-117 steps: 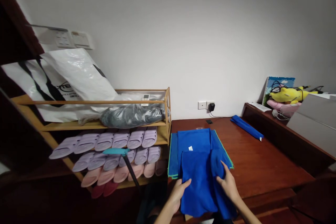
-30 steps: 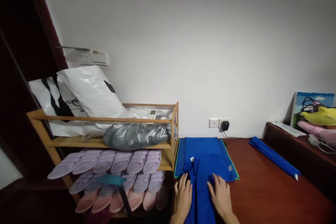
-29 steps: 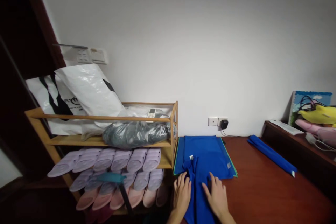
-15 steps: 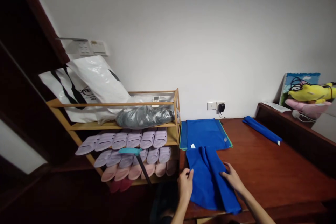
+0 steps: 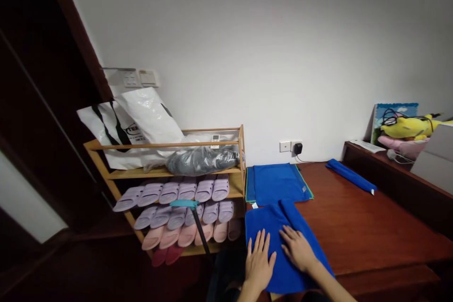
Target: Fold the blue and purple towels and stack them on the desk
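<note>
A blue cloth (image 5: 271,219) lies spread at the near left of the wooden table, with a raised fold along its right part. My left hand (image 5: 259,262) rests flat on its left side, fingers spread. My right hand (image 5: 297,247) lies on the cloth beside the fold, fingers stretched out. Just beyond is a stack of flat blue cloths (image 5: 278,184) with green edging and small white tags. At the far right of the table lies a rolled or narrowly folded blue cloth (image 5: 350,177).
Left of the brown table (image 5: 368,226) stands a wooden shoe rack (image 5: 170,145) with several slippers (image 5: 170,191) and white bags (image 5: 150,115). A blue-topped pole (image 5: 200,226) leans before it. A black plug (image 5: 297,148) sits in the wall socket. A yellow plush toy (image 5: 406,127) lies on the raised ledge.
Both hands have let go of the cloth's side edges and moved inward to lie flat on it. The cloth is flatter and wider on its left. The view has shifted slightly.
</note>
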The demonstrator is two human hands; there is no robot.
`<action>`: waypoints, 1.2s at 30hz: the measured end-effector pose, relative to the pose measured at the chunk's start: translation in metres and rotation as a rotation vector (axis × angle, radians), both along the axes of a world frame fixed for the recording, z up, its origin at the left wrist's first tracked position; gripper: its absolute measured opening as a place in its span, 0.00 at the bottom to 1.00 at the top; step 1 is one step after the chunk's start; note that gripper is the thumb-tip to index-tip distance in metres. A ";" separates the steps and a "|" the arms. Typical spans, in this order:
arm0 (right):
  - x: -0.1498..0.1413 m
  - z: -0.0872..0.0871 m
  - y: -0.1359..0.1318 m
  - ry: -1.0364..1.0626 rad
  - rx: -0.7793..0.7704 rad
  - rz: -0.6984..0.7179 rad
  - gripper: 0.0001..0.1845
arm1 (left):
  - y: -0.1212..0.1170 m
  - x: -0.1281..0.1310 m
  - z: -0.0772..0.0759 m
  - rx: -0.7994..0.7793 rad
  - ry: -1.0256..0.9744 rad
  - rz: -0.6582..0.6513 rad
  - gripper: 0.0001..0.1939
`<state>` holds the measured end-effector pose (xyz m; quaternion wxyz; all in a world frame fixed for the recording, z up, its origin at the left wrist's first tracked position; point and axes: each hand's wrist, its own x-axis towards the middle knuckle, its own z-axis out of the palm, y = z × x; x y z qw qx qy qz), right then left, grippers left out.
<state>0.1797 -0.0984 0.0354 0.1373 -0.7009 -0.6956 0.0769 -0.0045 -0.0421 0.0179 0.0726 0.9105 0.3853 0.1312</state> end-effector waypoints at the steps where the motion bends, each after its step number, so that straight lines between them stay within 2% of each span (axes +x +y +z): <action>1: 0.018 -0.005 -0.008 -0.037 0.008 -0.033 0.28 | 0.002 -0.003 0.000 -0.002 0.004 -0.007 0.29; 4: 0.081 -0.016 -0.040 -0.144 0.026 -0.134 0.26 | 0.005 -0.008 0.002 -0.006 0.007 -0.020 0.29; 7: 0.139 -0.015 -0.068 -0.172 -0.063 -0.257 0.28 | 0.006 -0.009 0.001 0.006 0.010 -0.026 0.28; 10: 0.169 -0.007 -0.077 -0.148 -0.148 -0.388 0.28 | 0.006 -0.011 -0.002 0.039 0.022 -0.044 0.28; 11: 0.168 -0.005 -0.075 -0.156 -0.131 -0.422 0.27 | 0.006 -0.012 -0.004 0.043 0.025 -0.050 0.28; 13: 0.148 -0.003 -0.065 -0.176 -0.014 -0.445 0.25 | 0.005 -0.015 -0.007 0.049 0.024 -0.053 0.28; 15: 0.108 -0.005 -0.050 -0.150 0.145 -0.379 0.24 | 0.005 -0.018 -0.008 0.062 0.019 -0.052 0.27; 16: 0.085 -0.007 -0.043 -0.103 0.182 -0.293 0.25 | 0.004 -0.018 -0.009 0.070 0.016 -0.050 0.27; 19: 0.025 -0.020 -0.026 0.030 0.148 -0.150 0.28 | 0.003 -0.019 -0.006 0.088 0.014 -0.048 0.26; 21: 0.012 -0.031 -0.022 0.042 0.117 -0.198 0.31 | 0.003 -0.020 -0.004 0.087 0.017 -0.048 0.27; 22: 0.015 -0.037 -0.023 0.021 0.116 -0.254 0.32 | 0.003 -0.020 -0.003 0.082 0.018 -0.050 0.27; 24: 0.042 -0.048 -0.031 -0.051 0.125 -0.369 0.34 | 0.003 -0.021 -0.002 0.070 0.016 -0.052 0.27; 27: 0.112 -0.055 -0.057 -0.198 0.110 -0.415 0.33 | 0.004 -0.022 -0.003 0.067 0.002 -0.046 0.27; 30: 0.188 -0.043 -0.086 -0.370 0.023 -0.411 0.27 | 0.005 -0.020 -0.005 0.075 -0.007 -0.040 0.27; 32: 0.226 -0.029 -0.099 -0.453 -0.030 -0.471 0.24 | 0.006 -0.020 -0.006 0.075 -0.006 -0.038 0.27; 34: 0.247 -0.017 -0.103 -0.498 -0.034 -0.583 0.26 | 0.005 -0.019 -0.006 0.067 0.000 -0.036 0.27; 36: 0.245 -0.012 -0.096 -0.521 0.006 -0.693 0.27 | 0.005 -0.019 -0.004 0.053 0.011 -0.034 0.27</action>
